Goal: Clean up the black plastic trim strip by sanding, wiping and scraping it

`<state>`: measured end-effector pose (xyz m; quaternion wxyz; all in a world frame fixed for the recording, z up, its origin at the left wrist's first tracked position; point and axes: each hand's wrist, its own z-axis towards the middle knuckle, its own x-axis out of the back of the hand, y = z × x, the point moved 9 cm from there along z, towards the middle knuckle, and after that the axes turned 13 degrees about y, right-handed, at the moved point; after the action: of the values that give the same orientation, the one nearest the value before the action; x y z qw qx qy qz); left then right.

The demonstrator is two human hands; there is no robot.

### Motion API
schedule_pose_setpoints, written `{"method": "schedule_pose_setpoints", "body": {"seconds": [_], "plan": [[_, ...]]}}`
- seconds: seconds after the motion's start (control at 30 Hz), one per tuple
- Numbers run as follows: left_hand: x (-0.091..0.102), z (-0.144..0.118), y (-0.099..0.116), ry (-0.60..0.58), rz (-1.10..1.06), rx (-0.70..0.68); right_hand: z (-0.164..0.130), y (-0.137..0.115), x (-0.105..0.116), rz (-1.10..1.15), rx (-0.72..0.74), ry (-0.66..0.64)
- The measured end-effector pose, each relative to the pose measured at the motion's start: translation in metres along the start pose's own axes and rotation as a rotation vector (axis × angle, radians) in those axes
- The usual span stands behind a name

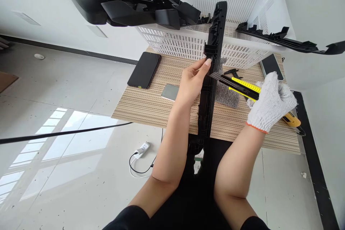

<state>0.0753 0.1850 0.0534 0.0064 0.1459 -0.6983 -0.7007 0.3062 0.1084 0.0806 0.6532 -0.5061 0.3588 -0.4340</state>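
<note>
A long black plastic strip (212,68) is held upright over the near edge of the surface (151,104) by the bare left hand (192,84), its fingers pinching the strip's left flank with the thumb up near a clip. The gloved right hand (271,102) is wrapped tightly around a yellow utility knife (244,87), the extended blade touching the strip's right edge just beside the left fingertips. The trimming would be done best with the blade kept shallow and drawn away from the bare fingers — the strip braced firmly, light passes preferred. On the striped wooden surface lie a grey cloth (228,95), two phones (145,69) and a white basket (215,39) of black parts at the far edge; beyond it — a glossy white floor (67,143).
</note>
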Motion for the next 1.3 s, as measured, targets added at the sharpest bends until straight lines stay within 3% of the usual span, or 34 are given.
{"method": "schedule_pose_setpoints", "body": {"seconds": [1.0,1.3], "plan": [[-0.002,-0.001,-0.001,-0.022,-0.023,-0.001,0.006,0.007,0.004,-0.034,-0.076,0.004],[-0.003,-0.001,-0.002,-0.034,-0.033,0.002,0.007,0.018,0.001,-0.037,-0.156,-0.059]]}}
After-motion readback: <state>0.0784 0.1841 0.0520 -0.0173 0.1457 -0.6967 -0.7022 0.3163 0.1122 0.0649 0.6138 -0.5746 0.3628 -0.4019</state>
